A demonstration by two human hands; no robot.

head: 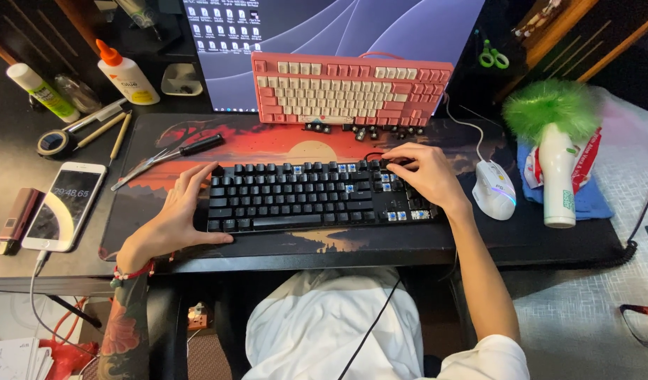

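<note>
While the left hand (174,214) braces the black keyboard (317,197) open-palmed, right hand (421,174) fingertips pinch a keycap.

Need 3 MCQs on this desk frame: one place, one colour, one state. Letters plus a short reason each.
1. Where does the pink keyboard stand?
A. leaning against the monitor, behind the black keyboard
B. flat under the white mouse
C. on the phone

2. What colour is the fluffy duster head?
A. blue
B. green
C. orange

3. What state is the black keyboard in?
A. all keycaps on
B. several keycaps off, blue switches bare
C. flipped face down

Key: 1 A, it is propped up at the screen's foot. 2 B, the tuft is bright green. 3 B, bare blue switches show near the right hand, while the left hand rests at the keyboard's left edge.
</note>
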